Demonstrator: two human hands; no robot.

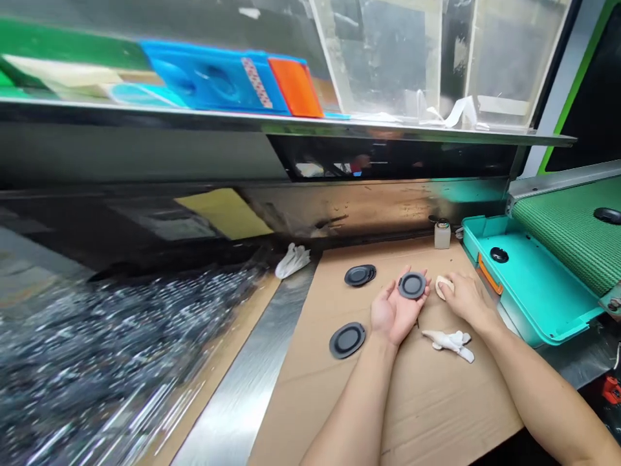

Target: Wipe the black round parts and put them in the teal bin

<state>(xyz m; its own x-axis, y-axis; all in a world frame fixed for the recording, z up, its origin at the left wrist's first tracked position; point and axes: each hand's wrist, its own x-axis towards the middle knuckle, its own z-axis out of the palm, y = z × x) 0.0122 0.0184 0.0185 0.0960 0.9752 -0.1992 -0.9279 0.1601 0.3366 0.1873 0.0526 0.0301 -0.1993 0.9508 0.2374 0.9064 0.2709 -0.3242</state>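
Observation:
A dark grey oval disc lies on the upturned palm of my left hand, whose fingers spread beneath it. To its right, the fingers of my right hand close on a small cream-coloured pad just over the cardboard. Several similar dark discs overlap beyond my left hand, on its left. Nearer to me, another dark oval disc rests beside my left wrist. A crumpled white cloth or glove lies between my forearms.
A turquoise tray holding a black round part stands at the right, beside a green conveyor belt. A small bottle is at the back. Plastic-wrapped dark parts fill the left. A metal shelf edge crosses above.

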